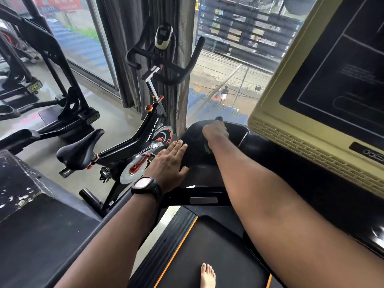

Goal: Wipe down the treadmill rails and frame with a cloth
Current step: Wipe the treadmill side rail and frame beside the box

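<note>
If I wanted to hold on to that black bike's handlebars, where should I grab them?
Probably the long black curved handlebar horn on the exercise bike. It sticks up and outward with open air around it, so a hand can wrap round it from the side. The looped bar on the other side would work too. Avoid the small white display in the middle.

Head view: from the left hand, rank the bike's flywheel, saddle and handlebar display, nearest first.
From the left hand:
1. Flywheel, just left of the hand.
2. Saddle, further left.
3. Handlebar display, high above, near the window.
</note>
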`<action>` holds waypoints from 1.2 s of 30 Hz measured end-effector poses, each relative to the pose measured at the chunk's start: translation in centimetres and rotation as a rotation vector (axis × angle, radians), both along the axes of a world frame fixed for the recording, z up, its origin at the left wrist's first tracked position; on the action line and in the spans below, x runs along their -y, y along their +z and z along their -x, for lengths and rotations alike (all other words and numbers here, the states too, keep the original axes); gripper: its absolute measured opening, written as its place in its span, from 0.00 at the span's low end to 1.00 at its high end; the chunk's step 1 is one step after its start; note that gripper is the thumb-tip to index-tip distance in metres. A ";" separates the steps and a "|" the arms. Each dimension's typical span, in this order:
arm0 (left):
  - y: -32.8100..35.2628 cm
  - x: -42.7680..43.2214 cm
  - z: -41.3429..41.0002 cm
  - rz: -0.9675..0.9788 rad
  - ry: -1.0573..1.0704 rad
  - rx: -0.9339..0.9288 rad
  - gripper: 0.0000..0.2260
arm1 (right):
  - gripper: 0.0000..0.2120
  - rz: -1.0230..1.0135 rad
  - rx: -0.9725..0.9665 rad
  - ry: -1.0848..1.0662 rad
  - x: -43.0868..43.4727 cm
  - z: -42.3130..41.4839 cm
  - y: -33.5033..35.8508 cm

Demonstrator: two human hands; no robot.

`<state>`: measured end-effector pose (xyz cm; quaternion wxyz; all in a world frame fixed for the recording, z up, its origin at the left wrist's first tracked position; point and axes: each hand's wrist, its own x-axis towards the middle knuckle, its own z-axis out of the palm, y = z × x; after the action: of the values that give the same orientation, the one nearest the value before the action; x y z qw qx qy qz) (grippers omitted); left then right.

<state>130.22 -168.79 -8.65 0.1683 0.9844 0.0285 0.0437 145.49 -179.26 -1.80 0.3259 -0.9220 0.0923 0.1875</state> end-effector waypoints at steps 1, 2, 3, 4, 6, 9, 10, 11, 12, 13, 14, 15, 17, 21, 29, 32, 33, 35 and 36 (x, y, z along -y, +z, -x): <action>0.0 0.0 0.0 -0.001 0.003 -0.005 0.32 | 0.29 -0.020 -0.002 0.003 0.1 0.2 -0.2; 0.0 0.0 -0.1 -0.003 0.005 -0.008 0.32 | 0.31 -0.030 -0.005 0.021 0.2 0.4 -0.6; 0.1 0.0 -0.1 -0.006 0.008 -0.008 0.32 | 0.33 -0.022 -0.013 0.056 0.3 0.6 -1.0; 0.1 0.0 -0.1 -0.009 0.009 -0.009 0.31 | 0.35 -0.002 -0.016 0.107 0.5 0.7 -1.4; 0.1 0.1 -0.1 -0.009 0.007 -0.012 0.31 | 0.38 0.051 -0.021 0.226 1.1 0.8 -1.6; 0.2 0.2 -0.1 -0.008 0.005 -0.019 0.32 | 0.40 0.166 -0.022 0.451 2.5 1.3 -1.0; 0.2 0.2 -0.1 -0.013 0.004 -0.018 0.32 | 0.39 0.222 -0.006 0.531 2.9 1.5 -0.7; 0.2 0.2 -0.1 -0.020 0.001 -0.018 0.32 | 0.38 0.275 0.016 0.602 3.4 1.8 -0.5; 0.2 0.2 -0.1 -0.027 -0.002 -0.021 0.33 | 0.36 0.315 0.038 0.669 3.9 2.0 -0.3; 0.1 0.2 -0.1 -0.033 -0.002 -0.024 0.33 | 0.34 0.350 0.055 0.732 4.4 2.1 -0.1; 0.1 0.2 -0.1 -0.036 -0.001 -0.024 0.34 | 0.30 0.376 0.068 0.794 5.0 2.1 0.2; 0.1 0.2 -0.1 -0.034 -0.001 -0.022 0.35 | 0.24 0.393 0.071 0.849 5.5 2.0 0.4; 0.2 0.1 -0.1 -0.025 -0.001 -0.020 0.34 | 0.14 0.432 0.085 0.939 6.4 1.8 0.5; 0.1 0.0 -0.1 -0.019 -0.009 -0.015 0.33 | 0.19 0.466 0.177 1.063 7.9 1.7 0.8; 0.1 -0.2 -0.1 0.004 -0.005 0.001 0.32 | 0.29 0.861 0.325 1.361 10.1 -0.9 1.6; 0.2 -0.2 0.0 0.011 -0.001 -0.012 0.32 | 0.19 1.126 0.433 1.555 9.8 -2.2 1.4; 0.2 -0.3 0.0 0.016 -0.004 -0.015 0.32 | 0.17 1.226 0.469 1.606 9.6 -2.3 1.0; 0.2 -0.4 -0.1 0.021 -0.008 -0.011 0.32 | 0.15 1.382 0.531 1.695 9.1 -2.1 0.1; 0.2 -0.4 -0.1 0.023 -0.010 -0.009 0.32 | 0.14 1.431 0.577 1.744 8.8 -2.2 -0.2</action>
<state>130.33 -168.40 -8.43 0.1799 0.9826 0.0251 0.0380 147.67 -188.05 -1.98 -0.4994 -0.6548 -0.5661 0.0363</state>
